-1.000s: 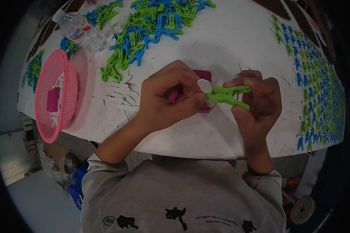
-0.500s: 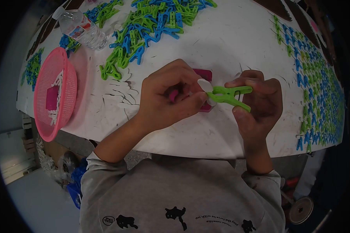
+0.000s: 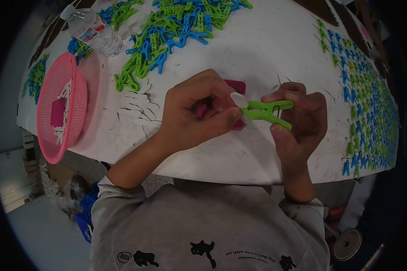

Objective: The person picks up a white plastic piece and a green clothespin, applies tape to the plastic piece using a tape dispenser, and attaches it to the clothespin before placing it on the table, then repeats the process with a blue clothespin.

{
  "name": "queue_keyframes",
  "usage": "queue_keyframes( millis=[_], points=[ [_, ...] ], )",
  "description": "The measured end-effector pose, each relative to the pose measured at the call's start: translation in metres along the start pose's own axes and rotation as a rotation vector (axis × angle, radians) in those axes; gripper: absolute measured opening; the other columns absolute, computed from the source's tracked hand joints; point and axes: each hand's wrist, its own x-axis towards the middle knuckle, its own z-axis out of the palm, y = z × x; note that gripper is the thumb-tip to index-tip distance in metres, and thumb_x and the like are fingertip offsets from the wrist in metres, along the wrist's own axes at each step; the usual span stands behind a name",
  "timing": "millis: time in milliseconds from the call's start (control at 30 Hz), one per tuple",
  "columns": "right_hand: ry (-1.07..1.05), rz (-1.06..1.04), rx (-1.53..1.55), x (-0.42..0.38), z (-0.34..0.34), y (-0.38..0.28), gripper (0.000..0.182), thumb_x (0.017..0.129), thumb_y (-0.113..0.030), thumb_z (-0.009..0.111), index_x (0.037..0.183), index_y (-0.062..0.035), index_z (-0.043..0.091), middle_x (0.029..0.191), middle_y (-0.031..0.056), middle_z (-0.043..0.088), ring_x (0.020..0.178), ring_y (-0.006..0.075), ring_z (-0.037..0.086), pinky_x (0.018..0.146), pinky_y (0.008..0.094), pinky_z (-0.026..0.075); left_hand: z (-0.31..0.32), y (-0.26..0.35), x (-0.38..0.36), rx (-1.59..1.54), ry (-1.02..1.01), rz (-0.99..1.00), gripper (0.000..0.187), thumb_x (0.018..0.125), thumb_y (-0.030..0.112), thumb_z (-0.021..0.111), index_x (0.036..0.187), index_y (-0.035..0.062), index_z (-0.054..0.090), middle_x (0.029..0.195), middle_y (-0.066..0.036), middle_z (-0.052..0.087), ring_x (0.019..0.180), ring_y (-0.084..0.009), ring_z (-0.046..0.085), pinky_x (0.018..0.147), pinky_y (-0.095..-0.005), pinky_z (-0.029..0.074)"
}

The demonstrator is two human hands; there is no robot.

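My right hand (image 3: 300, 121) pinches a green plastic clothespin (image 3: 267, 111), its jaws pointing left. My left hand (image 3: 196, 113) is curled around a small white piece (image 3: 238, 100) and presses it against the clothespin's jaws. Under my left hand lies a magenta block (image 3: 236, 86), mostly hidden by the fingers. Both hands hover just above the white table (image 3: 267, 49), near its front edge.
A heap of green and blue clothespins (image 3: 167, 31) lies at the back. Rows of clothespins (image 3: 368, 104) cover the right side. A pink basket (image 3: 59, 108) with white pieces and a magenta block sits at the left edge. A water bottle (image 3: 95, 31) lies behind it.
My hands have stayed almost still on the clothespin and white piece. The view has drifted slightly, so the basket and bottle sit a little further left.
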Motion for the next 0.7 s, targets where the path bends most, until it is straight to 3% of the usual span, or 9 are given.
queue_keyframes(
  millis=[100, 167, 267, 333, 433, 500, 533, 600, 700],
  points=[
    [0.022, 0.036, 0.052, -0.003, 0.002, 0.001, 0.048, 0.068, 0.004, 0.075, 0.111, 0.0013, 0.053, 0.106, 0.0097, 0.062, 0.099, 0.0222, 0.065, 0.088, 0.0346, 0.043, -0.001, 0.0, 0.0, 0.004, -0.002, -0.037, 0.018, 0.077, -0.003, 0.072, 0.092, 0.0, 0.063, 0.078, -0.001, 0.056, 0.062, -0.0028, 0.045, 0.052, -0.0189, 0.034],
    [0.099, 0.228, 0.129, -0.005, 0.005, -0.001, 0.047, 0.07, 0.003, 0.074, 0.112, 0.0012, 0.053, 0.108, 0.0107, 0.06, 0.099, 0.0185, 0.062, 0.082, 0.0308, 0.044, -0.003, 0.001, 0.001, 0.042, -0.018, -0.073, 0.016, 0.078, -0.003, 0.07, 0.091, 0.0007, 0.062, 0.078, 0.001, 0.054, 0.062, -0.002, 0.045, 0.052, -0.0178, 0.034],
    [0.121, 0.307, 0.072, -0.006, 0.006, -0.003, 0.05, 0.07, 0.001, 0.075, 0.115, 0.0012, 0.052, 0.108, 0.01, 0.06, 0.095, 0.0167, 0.061, 0.081, 0.0293, 0.043, -0.003, -0.004, 0.002, 0.047, 0.014, -0.093, 0.015, 0.077, -0.003, 0.07, 0.09, 0.0014, 0.062, 0.077, 0.001, 0.052, 0.061, -0.0021, 0.045, 0.052, -0.0175, 0.034],
    [0.066, 0.278, -0.029, -0.001, -0.002, -0.009, 0.056, 0.07, 0.001, 0.075, 0.12, 0.0005, 0.051, 0.108, 0.007, 0.061, 0.092, 0.016, 0.061, 0.08, 0.0276, 0.043, 0.003, -0.003, 0.004, -0.051, 0.058, -0.146, 0.013, 0.076, -0.001, 0.07, 0.086, 0.0019, 0.061, 0.077, 0.0, 0.052, 0.061, -0.0031, 0.045, 0.053, -0.0189, 0.034],
    [-0.101, 0.298, -0.204, 0.008, 0.003, -0.013, 0.046, 0.077, 0.002, 0.069, 0.118, 0.0054, 0.05, 0.103, 0.0135, 0.062, 0.099, 0.0211, 0.062, 0.086, 0.0307, 0.045, -0.01, -0.004, 0.003, 0.126, 0.017, -0.17, 0.011, 0.075, 0.001, 0.07, 0.082, 0.0023, 0.061, 0.076, 0.0, 0.052, 0.06, -0.0038, 0.046, 0.053, -0.021, 0.036],
    [-0.125, 0.209, -0.388, 0.01, 0.002, -0.01, 0.038, 0.068, -0.001, 0.075, 0.104, -0.0038, 0.063, 0.099, 0.0048, 0.066, 0.085, 0.0188, 0.059, 0.078, 0.0315, 0.047, -0.008, -0.004, 0.007, 0.158, -0.037, -0.074, 0.009, 0.075, 0.004, 0.069, 0.08, 0.0034, 0.062, 0.076, -0.001, 0.053, 0.06, -0.0066, 0.047, 0.053, -0.0234, 0.038],
    [-0.164, 0.196, -0.365, 0.012, 0.001, -0.012, 0.038, 0.068, -0.001, 0.075, 0.104, -0.0038, 0.063, 0.099, 0.0048, 0.066, 0.085, 0.0188, 0.059, 0.078, 0.0315, 0.047, -0.006, -0.004, 0.01, 0.176, 0.007, -0.073, 0.009, 0.075, 0.004, 0.069, 0.08, 0.0034, 0.062, 0.076, -0.001, 0.053, 0.06, -0.0066, 0.047, 0.053, -0.0234, 0.038],
    [-0.206, 0.11, -0.653, 0.017, 0.009, -0.013, 0.029, 0.067, -0.002, 0.077, 0.094, -0.0046, 0.067, 0.09, 0.0059, 0.067, 0.082, 0.0218, 0.058, 0.075, 0.0337, 0.048, -0.014, -0.001, 0.008, 0.207, -0.14, -0.016, 0.012, 0.077, 0.002, 0.068, 0.086, 0.002, 0.061, 0.079, -0.003, 0.052, 0.065, -0.0087, 0.049, 0.057, -0.0239, 0.038],
    [-0.237, 0.093, -0.746, 0.02, 0.013, -0.021, 0.029, 0.066, -0.002, 0.078, 0.094, -0.0047, 0.068, 0.086, 0.006, 0.066, 0.082, 0.0229, 0.058, 0.073, 0.0336, 0.049, -0.013, -0.008, 0.006, 0.199, -0.093, -0.022, 0.013, 0.075, 0.005, 0.071, 0.082, 0.0025, 0.061, 0.077, -0.003, 0.053, 0.063, -0.0099, 0.049, 0.056, -0.0244, 0.037]
  ],
)
